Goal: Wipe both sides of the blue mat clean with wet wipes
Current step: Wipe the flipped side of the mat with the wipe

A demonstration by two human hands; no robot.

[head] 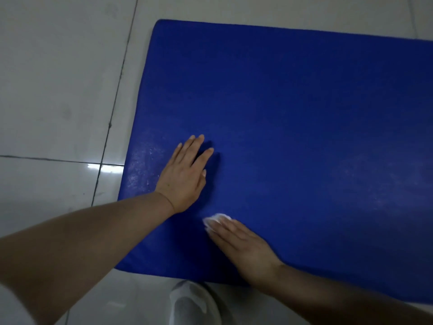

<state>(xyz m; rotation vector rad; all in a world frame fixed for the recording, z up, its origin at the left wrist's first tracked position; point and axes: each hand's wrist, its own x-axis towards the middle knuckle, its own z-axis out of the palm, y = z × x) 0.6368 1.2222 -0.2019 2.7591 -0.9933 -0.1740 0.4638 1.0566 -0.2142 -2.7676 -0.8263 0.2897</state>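
Across most of the frame, from the upper middle to the right edge and down toward the bottom, the blue mat (pixel 293 125) lies flat on the pale tiled floor (pixel 58 90). My left hand (pixel 185 174) rests palm down on the mat at centre left, near the mat's left edge, its fingers (pixel 199 143) straight and slightly spread, grasping nothing. Just below it and to the right, my right hand (pixel 246 247) lies on the mat near its lower edge, fingers straight and flat, pressing a small bunched white wet wipe (pixel 214 220) against the blue surface. The wipe shows beyond my fingertips, toward the upper left of that hand; the rest of it is hidden underneath. The two hands are near each other but do not touch. A faint whitish sheen marks the mat left of my left hand and again toward the right side of the frame. At the bottom centre, a white shoe (pixel 194 303) stands on the floor just beside the mat's lower edge. Dark grout lines cross the tiles on the left.
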